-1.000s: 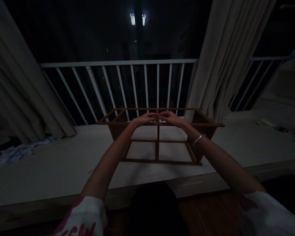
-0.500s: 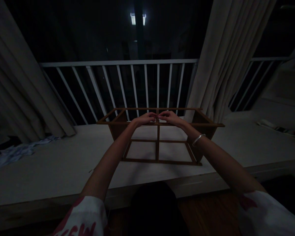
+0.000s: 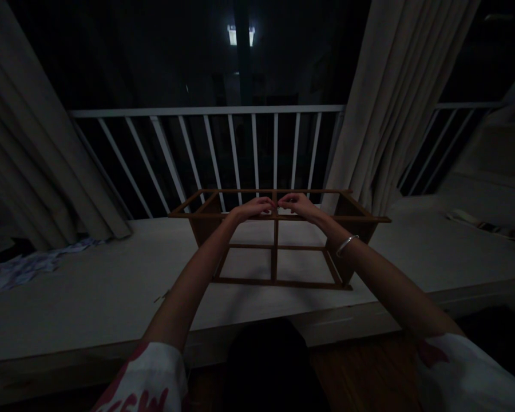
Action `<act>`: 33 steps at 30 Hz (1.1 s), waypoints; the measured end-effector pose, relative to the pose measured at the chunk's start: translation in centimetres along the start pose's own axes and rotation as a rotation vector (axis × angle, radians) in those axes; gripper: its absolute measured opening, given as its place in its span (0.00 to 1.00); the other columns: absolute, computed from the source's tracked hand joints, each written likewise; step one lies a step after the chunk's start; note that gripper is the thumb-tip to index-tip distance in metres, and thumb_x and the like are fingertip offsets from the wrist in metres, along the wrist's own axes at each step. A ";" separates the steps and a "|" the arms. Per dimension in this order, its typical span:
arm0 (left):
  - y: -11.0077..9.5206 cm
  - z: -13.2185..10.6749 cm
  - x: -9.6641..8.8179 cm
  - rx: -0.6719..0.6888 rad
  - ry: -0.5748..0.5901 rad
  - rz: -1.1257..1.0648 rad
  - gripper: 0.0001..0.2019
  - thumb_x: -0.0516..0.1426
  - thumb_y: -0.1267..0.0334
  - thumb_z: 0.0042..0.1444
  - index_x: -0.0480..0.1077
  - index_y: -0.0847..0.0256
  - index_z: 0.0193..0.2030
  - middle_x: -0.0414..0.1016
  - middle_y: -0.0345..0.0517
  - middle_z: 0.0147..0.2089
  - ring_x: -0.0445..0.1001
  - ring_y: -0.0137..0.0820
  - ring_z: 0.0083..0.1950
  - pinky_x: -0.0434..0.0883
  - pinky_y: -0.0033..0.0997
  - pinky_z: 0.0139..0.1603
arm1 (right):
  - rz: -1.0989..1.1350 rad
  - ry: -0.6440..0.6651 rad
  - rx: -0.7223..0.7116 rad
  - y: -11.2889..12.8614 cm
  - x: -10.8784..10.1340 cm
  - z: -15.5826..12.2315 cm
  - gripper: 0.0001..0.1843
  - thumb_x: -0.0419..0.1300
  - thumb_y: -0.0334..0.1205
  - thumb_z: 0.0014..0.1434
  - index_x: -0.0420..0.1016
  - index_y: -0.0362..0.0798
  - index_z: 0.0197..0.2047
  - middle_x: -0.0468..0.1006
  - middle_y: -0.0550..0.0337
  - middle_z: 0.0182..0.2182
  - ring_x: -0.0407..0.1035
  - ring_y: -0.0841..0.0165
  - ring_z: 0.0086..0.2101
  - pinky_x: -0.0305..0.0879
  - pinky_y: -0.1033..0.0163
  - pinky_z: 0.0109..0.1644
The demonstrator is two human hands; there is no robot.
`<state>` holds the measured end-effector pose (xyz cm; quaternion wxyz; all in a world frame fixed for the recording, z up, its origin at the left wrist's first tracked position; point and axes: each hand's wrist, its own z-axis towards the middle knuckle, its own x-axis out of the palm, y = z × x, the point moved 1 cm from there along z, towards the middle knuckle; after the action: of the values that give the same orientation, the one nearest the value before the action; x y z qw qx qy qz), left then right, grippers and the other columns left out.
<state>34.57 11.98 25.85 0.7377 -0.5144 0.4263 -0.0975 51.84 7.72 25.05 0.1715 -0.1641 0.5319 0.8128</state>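
A brown wooden frame (image 3: 197,212), open like a small rack with thin bars, stands on a pale ledge (image 3: 90,292). Both my hands rest on the middle of its near top bar, almost touching each other. My left hand (image 3: 254,207) has its fingers curled down over the bar. My right hand (image 3: 298,205), with a silver bangle on the wrist, is curled the same way just right of the middle upright. The light is dim and I cannot see whether the fingertips pinch anything small.
A white railing (image 3: 206,111) runs behind the frame, with darkness beyond. Pale curtains hang at the left (image 3: 30,143) and right (image 3: 395,97). Crumpled cloth (image 3: 30,264) lies on the ledge at far left. A flat pale object (image 3: 476,222) lies at far right.
The hands have barely moved; the fingertips of the two hands sit a little further apart on the bar. The view has shifted slightly.
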 end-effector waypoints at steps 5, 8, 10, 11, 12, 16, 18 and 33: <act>-0.4 0.0 0.1 -0.005 0.010 0.026 0.18 0.50 0.56 0.41 0.65 0.58 0.40 0.65 0.41 0.39 0.61 0.27 0.39 0.58 0.23 0.32 | 0.031 -0.066 -0.022 -0.3 0.0 0.2 0.14 0.55 0.42 0.43 0.69 0.41 0.31 0.68 0.60 0.21 0.58 0.76 0.22 0.53 0.71 0.22; -0.4 0.1 0.1 -0.008 -0.006 0.058 0.18 0.50 0.55 0.41 0.66 0.58 0.39 0.66 0.40 0.38 0.61 0.26 0.38 0.58 0.23 0.33 | 0.046 -0.099 -0.014 -0.2 0.0 0.1 0.13 0.54 0.41 0.43 0.69 0.41 0.31 0.67 0.60 0.21 0.57 0.77 0.21 0.51 0.72 0.20; -0.4 0.1 0.1 0.000 -0.018 0.063 0.18 0.50 0.54 0.41 0.66 0.58 0.38 0.66 0.39 0.38 0.61 0.26 0.37 0.58 0.23 0.33 | 0.055 -0.115 0.012 -0.2 0.0 0.1 0.13 0.54 0.40 0.42 0.69 0.41 0.31 0.68 0.60 0.21 0.57 0.78 0.20 0.50 0.73 0.18; -0.4 0.1 0.1 0.003 -0.024 0.063 0.18 0.50 0.53 0.41 0.67 0.58 0.38 0.66 0.39 0.38 0.61 0.26 0.37 0.57 0.23 0.32 | 0.061 -0.120 0.020 -0.2 -0.1 0.1 0.13 0.54 0.40 0.42 0.68 0.41 0.31 0.68 0.59 0.22 0.57 0.78 0.20 0.50 0.73 0.18; -0.4 0.1 0.1 0.006 -0.031 0.063 0.18 0.50 0.53 0.41 0.67 0.59 0.37 0.66 0.39 0.37 0.61 0.25 0.36 0.57 0.22 0.31 | 0.068 -0.124 0.025 -0.2 -0.1 0.2 0.13 0.54 0.39 0.42 0.68 0.41 0.32 0.68 0.59 0.22 0.57 0.78 0.20 0.50 0.73 0.18; -0.5 -0.2 0.2 0.001 -0.050 0.067 0.19 0.52 0.50 0.39 0.69 0.61 0.35 0.67 0.40 0.32 0.61 0.23 0.31 0.55 0.21 0.26 | 0.085 -0.117 0.009 -0.6 -0.2 0.3 0.12 0.54 0.37 0.42 0.68 0.42 0.32 0.67 0.61 0.21 0.56 0.79 0.18 0.50 0.73 0.18; -0.5 -0.3 0.2 0.011 -0.043 0.062 0.19 0.52 0.50 0.38 0.69 0.62 0.33 0.68 0.40 0.30 0.61 0.23 0.29 0.54 0.21 0.25 | 0.086 -0.103 -0.005 -0.8 -0.2 0.4 0.12 0.54 0.38 0.42 0.68 0.41 0.32 0.66 0.62 0.20 0.55 0.79 0.18 0.50 0.72 0.19; 0.2 0.2 0.1 0.064 0.015 0.005 0.16 0.56 0.56 0.37 0.70 0.64 0.33 0.70 0.44 0.33 0.65 0.26 0.34 0.60 0.25 0.34 | -0.058 0.027 -0.060 0.2 0.4 -0.3 0.16 0.54 0.43 0.42 0.67 0.40 0.32 0.58 0.67 0.14 0.49 0.80 0.16 0.44 0.72 0.17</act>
<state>34.71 12.12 25.65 0.7509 -0.4885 0.4298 -0.1130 51.40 7.41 24.94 0.1828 -0.1955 0.5047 0.8208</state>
